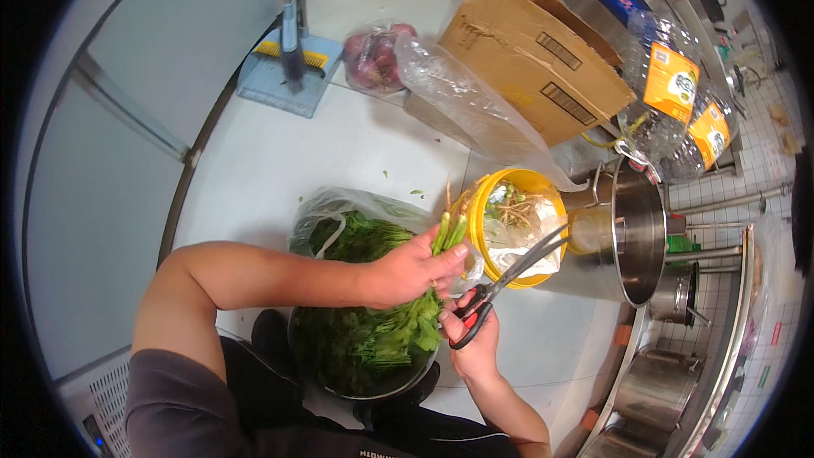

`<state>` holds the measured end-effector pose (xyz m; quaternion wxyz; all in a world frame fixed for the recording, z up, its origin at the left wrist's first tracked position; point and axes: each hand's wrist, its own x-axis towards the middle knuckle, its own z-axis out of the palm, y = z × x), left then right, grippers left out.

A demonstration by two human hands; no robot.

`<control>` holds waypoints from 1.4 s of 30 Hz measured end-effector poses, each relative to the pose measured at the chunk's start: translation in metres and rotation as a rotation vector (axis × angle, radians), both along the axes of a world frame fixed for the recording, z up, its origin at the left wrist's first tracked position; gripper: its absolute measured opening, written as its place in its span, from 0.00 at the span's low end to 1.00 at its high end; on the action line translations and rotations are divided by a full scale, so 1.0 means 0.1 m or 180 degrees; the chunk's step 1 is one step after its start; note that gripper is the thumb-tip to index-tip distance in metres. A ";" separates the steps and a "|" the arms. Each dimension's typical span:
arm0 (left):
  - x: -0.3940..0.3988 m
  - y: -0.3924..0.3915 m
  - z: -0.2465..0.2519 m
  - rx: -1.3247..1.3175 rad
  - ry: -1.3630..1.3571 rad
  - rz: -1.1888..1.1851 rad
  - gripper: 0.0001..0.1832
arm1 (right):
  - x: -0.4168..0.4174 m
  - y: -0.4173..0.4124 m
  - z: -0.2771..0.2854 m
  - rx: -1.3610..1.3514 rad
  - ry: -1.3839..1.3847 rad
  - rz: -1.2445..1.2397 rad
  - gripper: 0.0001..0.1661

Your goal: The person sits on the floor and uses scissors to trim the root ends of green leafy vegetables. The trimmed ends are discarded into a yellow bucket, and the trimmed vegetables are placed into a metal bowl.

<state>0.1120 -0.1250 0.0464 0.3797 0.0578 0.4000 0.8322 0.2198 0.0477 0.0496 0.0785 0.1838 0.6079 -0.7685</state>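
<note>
My left hand [413, 267] grips a bunch of leafy green herbs, likely coriander [453, 232], with the stems and thin brown roots pointing up and away from me. In my right hand [474, 337] are scissors [509, 273] with black and red handles, their blades slightly apart and reaching over the rim of a yellow bucket [483, 248]. Cut roots and stems [516, 211] lie in that bucket with some white wrapping. Below my hands a round pan [381, 396] holds a heap of greens [356, 350]. More greens show inside a clear plastic bag [362, 197] behind it.
A tall steel stockpot [639, 235] stands right of the bucket. Beyond are a cardboard box [534, 57], large plastic bottles [674, 83], a bag of red onions [378, 57] and a blue dustpan [286, 92] with a broom. Steel pots [658, 388] sit on a low shelf at right.
</note>
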 end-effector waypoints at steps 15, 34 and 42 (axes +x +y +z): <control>-0.92 0.64 -0.01 -0.1859 0.1674 -0.0639 0.24 | 0.05 0.99 -0.06 0.0537 -0.0701 0.0433 0.20; -1.35 1.19 0.05 -0.2023 0.1039 -0.1895 0.10 | -0.11 1.48 -0.05 0.0506 -0.1155 0.1016 0.33; -1.41 1.37 -0.04 -0.2113 0.0955 -0.1670 0.08 | -0.30 1.63 -0.06 0.0600 -0.1309 0.1159 0.36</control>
